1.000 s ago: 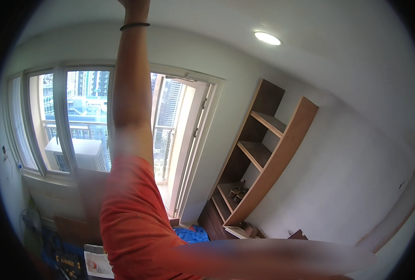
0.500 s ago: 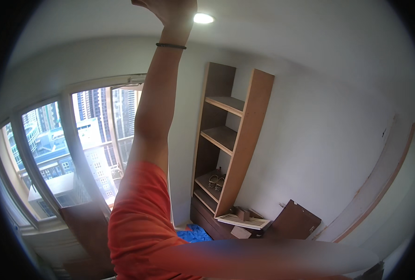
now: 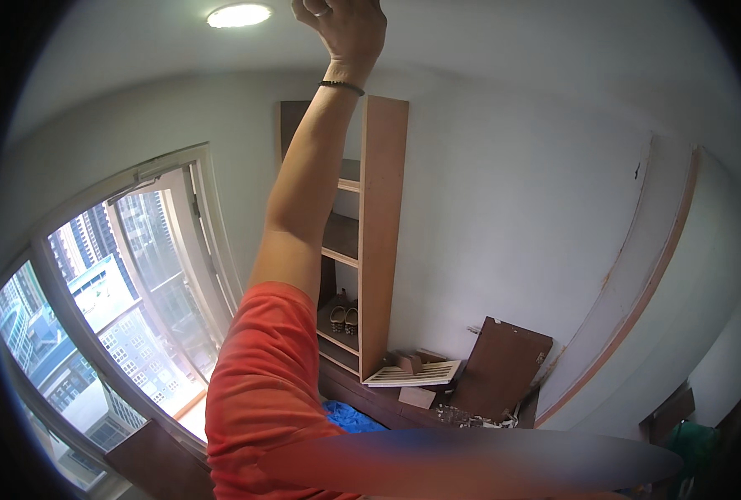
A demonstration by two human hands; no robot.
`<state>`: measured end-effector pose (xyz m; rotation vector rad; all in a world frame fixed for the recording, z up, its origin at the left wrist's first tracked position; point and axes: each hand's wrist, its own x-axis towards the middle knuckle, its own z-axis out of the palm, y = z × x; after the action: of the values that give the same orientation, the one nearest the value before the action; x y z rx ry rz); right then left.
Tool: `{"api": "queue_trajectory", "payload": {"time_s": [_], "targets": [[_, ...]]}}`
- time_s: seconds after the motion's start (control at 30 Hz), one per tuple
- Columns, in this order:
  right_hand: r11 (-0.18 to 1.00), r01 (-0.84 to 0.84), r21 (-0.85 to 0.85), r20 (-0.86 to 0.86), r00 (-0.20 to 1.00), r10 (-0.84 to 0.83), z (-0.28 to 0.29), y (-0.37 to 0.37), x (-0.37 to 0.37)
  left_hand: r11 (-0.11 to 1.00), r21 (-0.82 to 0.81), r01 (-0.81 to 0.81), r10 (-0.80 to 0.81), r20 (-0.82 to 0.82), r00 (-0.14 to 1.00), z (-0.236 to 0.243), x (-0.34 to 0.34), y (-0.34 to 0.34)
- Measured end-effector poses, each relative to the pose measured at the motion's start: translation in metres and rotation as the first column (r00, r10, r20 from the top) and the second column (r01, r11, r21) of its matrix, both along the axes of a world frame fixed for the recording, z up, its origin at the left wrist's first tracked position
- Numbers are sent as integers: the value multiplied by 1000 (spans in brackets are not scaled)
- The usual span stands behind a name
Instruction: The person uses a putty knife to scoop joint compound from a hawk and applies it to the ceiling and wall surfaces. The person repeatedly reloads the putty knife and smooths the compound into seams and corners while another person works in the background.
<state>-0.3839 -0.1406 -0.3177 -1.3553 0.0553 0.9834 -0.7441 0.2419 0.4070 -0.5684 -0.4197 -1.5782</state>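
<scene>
My left arm, in a red short sleeve (image 3: 262,358), reaches steeply up across the view. At its end my left hand (image 3: 350,29) is cut off by the top edge, just right of a round ceiling light (image 3: 239,15). The fingers that show are curled in, one with a ring. Whatever they may grip lies hidden above the frame. Around the wrist sits a dark beaded bracelet (image 3: 341,85). Behind the forearm stands a tall open wooden shelf (image 3: 383,225), with a pair of shoes (image 3: 344,320) on a low board. My right hand is out of sight.
Windows (image 3: 150,233) fill the left side, above a brown board (image 3: 158,462). Near the shelf's foot lie a white slatted panel (image 3: 412,375) and blue plastic or cloth (image 3: 354,417). A brown panel (image 3: 504,367) leans at the wall. A blurred oval covers the lower middle.
The view has swung to the right, so shelf and windows sit further left. My left hand appears further right, with more of its fingers showing. The ceiling light has shifted left and looks larger.
</scene>
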Motion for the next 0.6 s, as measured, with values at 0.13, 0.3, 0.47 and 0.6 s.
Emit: {"api": "queue_trajectory", "payload": {"time_s": [0.13, 0.3, 0.47, 0.6], "targets": [[998, 30, 56, -31, 999, -29, 0, -9, -14, 993, -108, -40, 36, -41, 999, -9, 22, 70], [999, -15, 41, 2, 1000, 15, -25, -1, -14, 976, -214, 52, -86, -153, 985, -51, 55, 66], [879, -105, 465, -83, 983, 162, 33, 10, -56, 507, -672, 539, -817, -177, 548, -208, 71, 11], [849, -72, 523, -269, 932, 245, 60, 44, -75, -275, -882, 384, -955, 296, -4, -404, 77, -119]]}}
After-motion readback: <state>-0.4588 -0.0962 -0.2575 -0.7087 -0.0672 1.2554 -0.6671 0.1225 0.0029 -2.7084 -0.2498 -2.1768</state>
